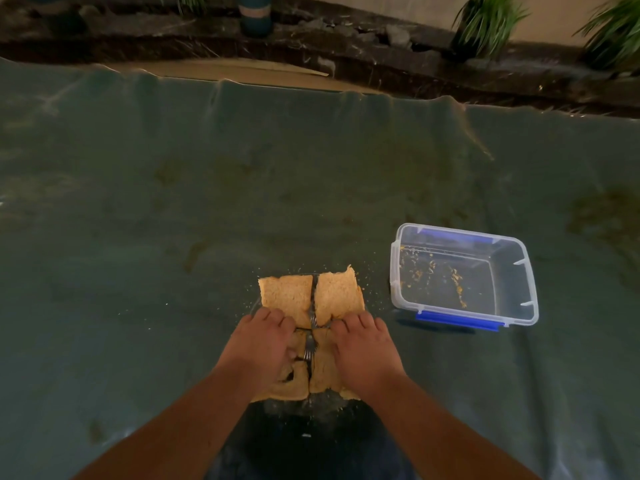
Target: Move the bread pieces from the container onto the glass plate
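Note:
Several bread pieces lie side by side on the glass plate (254,304), which is mostly hidden under them. The far left piece (285,294) and far right piece (337,297) are uncovered. My left hand (261,348) rests palm down on the near left piece (294,384), and my right hand (363,351) presses on the near right piece (322,375). A metal fork (309,349) shows in the gap between the pieces. The clear plastic container (462,275) with blue clips stands to the right, holding only crumbs.
A dark green cloth (173,202) covers the table, with crumbs scattered around the plate. Beyond the far edge are a dark stone ledge (346,53), potted plants (485,22) and a blue vessel (254,13).

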`<state>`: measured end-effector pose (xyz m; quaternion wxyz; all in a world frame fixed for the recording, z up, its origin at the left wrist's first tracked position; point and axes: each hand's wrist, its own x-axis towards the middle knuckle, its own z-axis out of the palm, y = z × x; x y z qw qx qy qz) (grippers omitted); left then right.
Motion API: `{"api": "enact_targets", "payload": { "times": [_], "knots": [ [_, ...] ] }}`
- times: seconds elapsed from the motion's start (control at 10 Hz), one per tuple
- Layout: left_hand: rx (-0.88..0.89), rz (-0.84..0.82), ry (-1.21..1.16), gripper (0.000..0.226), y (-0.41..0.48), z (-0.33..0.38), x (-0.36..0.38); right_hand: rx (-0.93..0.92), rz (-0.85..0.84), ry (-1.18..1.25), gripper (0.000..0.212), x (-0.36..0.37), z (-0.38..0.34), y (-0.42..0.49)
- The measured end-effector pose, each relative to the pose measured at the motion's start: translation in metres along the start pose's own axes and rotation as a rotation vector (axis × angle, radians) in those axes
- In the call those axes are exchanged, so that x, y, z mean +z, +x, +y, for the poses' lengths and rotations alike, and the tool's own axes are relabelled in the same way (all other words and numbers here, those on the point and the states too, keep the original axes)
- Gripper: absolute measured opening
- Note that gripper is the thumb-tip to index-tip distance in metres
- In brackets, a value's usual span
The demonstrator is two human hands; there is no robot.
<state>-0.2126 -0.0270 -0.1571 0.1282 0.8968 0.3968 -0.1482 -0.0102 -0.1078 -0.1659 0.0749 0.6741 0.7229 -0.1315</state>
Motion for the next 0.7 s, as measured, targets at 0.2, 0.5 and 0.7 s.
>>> {"api": "enact_targets", "payload": {
  "times": [0.2,0.5,0.7],
  "knots": [
    [-0.011,0.117,-0.003,0.047,-0.002,0.003,-0.001,-0.003,0.08,0.003,0.034,-0.005,-0.003,0.011],
    [-0.07,0.095,-0.033,0.079,-0.004,0.003,0.002,0.06,-0.045,0.112,0.077,-0.001,-0.013,0.016],
    [-0.097,0.097,-0.037,0.087,-0.011,0.001,-0.012,0.057,-0.041,0.115,0.079,-0.025,-0.012,0.011]
  ]
}}
